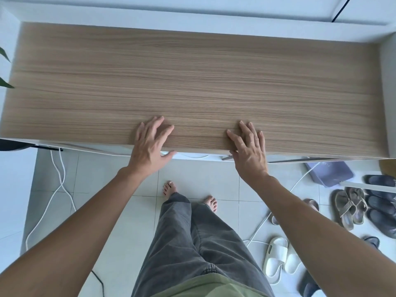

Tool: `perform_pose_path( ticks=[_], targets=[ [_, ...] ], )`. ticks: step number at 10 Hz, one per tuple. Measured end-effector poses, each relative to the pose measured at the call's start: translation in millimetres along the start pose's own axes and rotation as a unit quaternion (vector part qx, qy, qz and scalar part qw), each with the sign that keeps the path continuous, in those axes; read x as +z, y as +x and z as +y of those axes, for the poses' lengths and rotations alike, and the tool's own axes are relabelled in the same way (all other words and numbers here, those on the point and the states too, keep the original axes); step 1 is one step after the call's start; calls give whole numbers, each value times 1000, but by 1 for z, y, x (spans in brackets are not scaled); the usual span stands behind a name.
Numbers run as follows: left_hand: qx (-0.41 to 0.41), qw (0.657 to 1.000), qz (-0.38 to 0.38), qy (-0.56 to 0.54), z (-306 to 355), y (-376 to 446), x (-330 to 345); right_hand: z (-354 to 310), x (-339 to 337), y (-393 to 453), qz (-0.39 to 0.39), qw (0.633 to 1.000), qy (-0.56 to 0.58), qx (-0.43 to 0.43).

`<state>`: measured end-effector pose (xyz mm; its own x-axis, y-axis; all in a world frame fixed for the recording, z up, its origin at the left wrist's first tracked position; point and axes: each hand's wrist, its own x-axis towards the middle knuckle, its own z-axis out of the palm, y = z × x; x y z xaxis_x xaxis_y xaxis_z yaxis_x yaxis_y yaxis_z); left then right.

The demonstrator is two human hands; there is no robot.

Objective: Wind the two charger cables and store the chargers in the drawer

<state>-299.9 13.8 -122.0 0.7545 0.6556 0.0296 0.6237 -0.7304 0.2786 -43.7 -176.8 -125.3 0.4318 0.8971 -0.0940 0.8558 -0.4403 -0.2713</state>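
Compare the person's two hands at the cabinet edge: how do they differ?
The left hand has fingers fanned wide, its thumb hooked over the front edge of the wooden top; the right hand keeps its fingers closer together. The left sits nearer the middle, the right further right. Both lie flat and hold nothing.

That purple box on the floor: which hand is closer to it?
Right. The right hand rests on the cabinet top edge, just left of the purple box; the left hand lies farther left.

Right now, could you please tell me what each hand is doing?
Left hand: open, fingers spread flat on the wooden cabinet top, holding nothing.
Right hand: open, resting at its front edge, holding nothing.
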Motion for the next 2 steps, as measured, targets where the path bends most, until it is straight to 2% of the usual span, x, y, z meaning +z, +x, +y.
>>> perform_pose_path(
  ticks=[1, 2],
  targets=[
    [8, 999, -20, -26, 10, 21, -5, -2, -5, 1, -6, 1000, 11, 1],
    [-64, 995, 13, -72, 17, 61, -2, 0, -6, 1, -13, 1000, 27, -7]
  ],
)
